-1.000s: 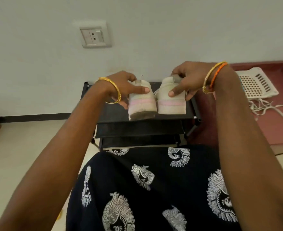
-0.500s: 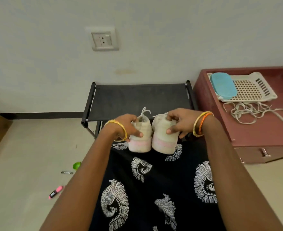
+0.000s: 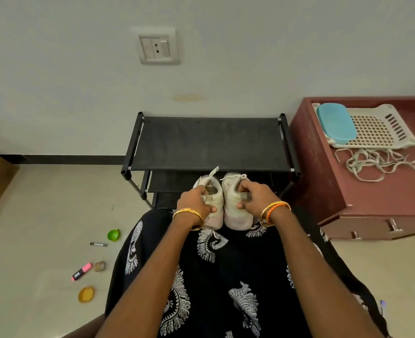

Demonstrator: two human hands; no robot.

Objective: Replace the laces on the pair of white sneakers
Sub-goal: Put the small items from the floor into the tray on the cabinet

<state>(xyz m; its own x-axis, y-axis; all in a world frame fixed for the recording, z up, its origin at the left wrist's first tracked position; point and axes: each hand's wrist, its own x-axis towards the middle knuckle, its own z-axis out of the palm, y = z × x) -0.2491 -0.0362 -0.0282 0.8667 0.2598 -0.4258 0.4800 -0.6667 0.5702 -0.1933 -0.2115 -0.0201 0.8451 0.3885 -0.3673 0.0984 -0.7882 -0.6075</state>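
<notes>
The left hand [image 3: 194, 200] gripped the heel of the left sneaker [image 3: 210, 198], thumb across the back and fingers curled into the opening; the right hand [image 3: 255, 198] held the right sneaker [image 3: 233, 203] the same way, fingers hooked inside the collar and thumb against the heel. The two white shoes stood side by side and touching, heels toward the person, at the far edge of the lap on a black skirt [image 3: 226, 276] printed with white figures; white laces showed at the top of each shoe. Just beyond them stood a black shoe rack [image 3: 209, 142] against the wall, under a wall socket [image 3: 157, 47]. To the right, a dark red cabinet [image 3: 328, 186] carried a white slotted tray [image 3: 377, 130] with a blue lid [image 3: 336, 123] lying on it; a loose heap of pale laces [image 3: 372, 164] lay on the cabinet top just in front of the tray. On the floor to the left lay a pink marker [image 3: 81, 271], a green cap [image 3: 113, 234] and a yellow lid [image 3: 86, 293], all well apart from the shoes.
</notes>
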